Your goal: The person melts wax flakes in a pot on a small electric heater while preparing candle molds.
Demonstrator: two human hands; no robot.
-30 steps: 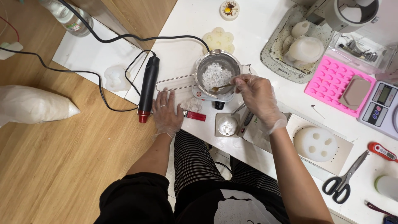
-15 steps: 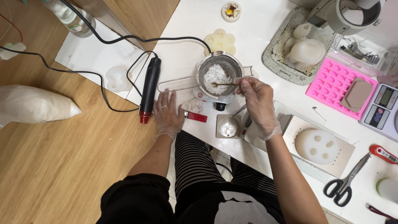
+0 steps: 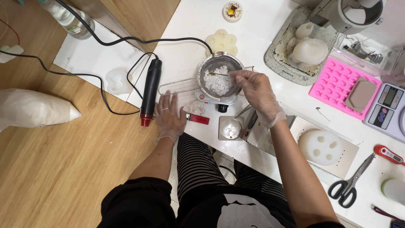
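Note:
My right hand (image 3: 255, 95), in a clear glove, holds a small gold spoon (image 3: 217, 74) with its tip over the white wax flakes in a steel melting pot (image 3: 209, 64). The pot sits on a small hot plate (image 3: 203, 96), its long wire handle pointing left. My left hand (image 3: 169, 118), also gloved, rests flat and open on the white table edge, between a black heat gun (image 3: 150, 90) and a red lighter (image 3: 198, 119).
A round metal tin (image 3: 231, 128) lies on a card below the pot. To the right are a white round silicone mould (image 3: 320, 147), a pink mould (image 3: 337, 82), a scale (image 3: 386, 109), scissors (image 3: 350, 184) and a tray (image 3: 274, 57) of white moulds. Black cords cross the wooden floor at left.
My right hand moved the spoon from the pot's near side up toward its far left side, across the wax flakes. My left hand stayed put.

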